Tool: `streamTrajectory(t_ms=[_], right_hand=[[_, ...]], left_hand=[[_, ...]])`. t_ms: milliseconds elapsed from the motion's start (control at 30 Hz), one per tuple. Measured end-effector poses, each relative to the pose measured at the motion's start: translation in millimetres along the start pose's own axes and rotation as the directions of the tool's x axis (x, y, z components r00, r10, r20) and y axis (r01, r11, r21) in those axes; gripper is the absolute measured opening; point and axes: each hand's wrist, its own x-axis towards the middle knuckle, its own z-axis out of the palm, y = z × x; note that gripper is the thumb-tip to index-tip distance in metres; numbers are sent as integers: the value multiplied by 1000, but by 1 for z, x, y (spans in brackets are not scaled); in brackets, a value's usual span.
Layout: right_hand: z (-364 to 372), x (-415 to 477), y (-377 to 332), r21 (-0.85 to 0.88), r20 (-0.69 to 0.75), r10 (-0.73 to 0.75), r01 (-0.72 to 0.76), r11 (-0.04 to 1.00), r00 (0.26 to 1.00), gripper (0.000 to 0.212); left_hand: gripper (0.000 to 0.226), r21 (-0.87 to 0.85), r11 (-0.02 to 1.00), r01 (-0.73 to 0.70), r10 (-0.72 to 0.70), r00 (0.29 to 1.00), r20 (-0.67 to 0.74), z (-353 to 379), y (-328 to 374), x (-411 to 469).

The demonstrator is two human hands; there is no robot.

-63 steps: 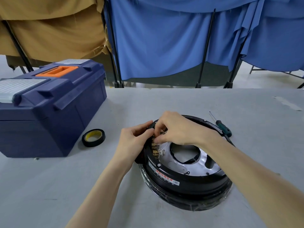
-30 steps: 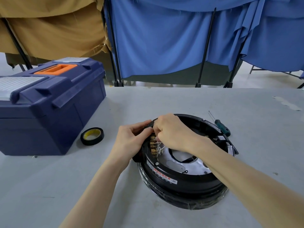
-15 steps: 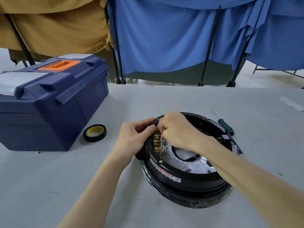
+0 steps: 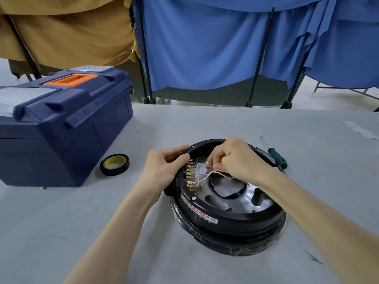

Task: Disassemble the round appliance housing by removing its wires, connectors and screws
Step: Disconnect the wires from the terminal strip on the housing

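Right grip (image 4: 235, 158) has pulled rightward off the terminal row (image 4: 189, 173), pinching white wires (image 4: 203, 178); left grip (image 4: 164, 169) curls round the black housing (image 4: 235, 224) at its left rim.

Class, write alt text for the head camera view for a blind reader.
A person's right hand pinches white wires inside a round black appliance housing while the left hand grips its rim beside a row of brass connectors. A screwdriver, tape roll and blue toolbox sit on the grey table.
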Motion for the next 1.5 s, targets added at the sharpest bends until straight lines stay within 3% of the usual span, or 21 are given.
streamTrajectory(t_ms=[100,267,433,600,933,1167,1333,1500], right_hand=[[3,-1,3,8,-5,5,-5,1000,1000,30],[4,4,8,118,-97,-3,15,993,995,8],[-4,8,7,380,-218,43,44,924,975,9],[-19,13,3,530,-289,89,82,844,953,11],[-57,26,31,807,-243,290,27,589,926,11],[-57,36,87,717,-274,546,-211,665,792,13],[-34,47,98,666,-128,557,-345,662,821,13],[-30,53,101,436,-78,562,-479,762,823,31]], left_hand=[[20,-6,1000,11,-11,1000,-4,2,-1,-1],[21,-3,1000,19,-19,1000,7,3,-1,-1],[22,-15,1000,17,-17,1000,6,3,-1,-1],[22,-21,1000,20,-19,999,27,1,1,-1],[23,16,999,34,-35,999,29,-25,4,-2],[23,9,999,34,-35,999,9,-24,5,-3],[26,8,1000,15,-15,1000,-1,-22,5,-4],[26,19,1000,6,-6,1000,5,-23,6,-3]])
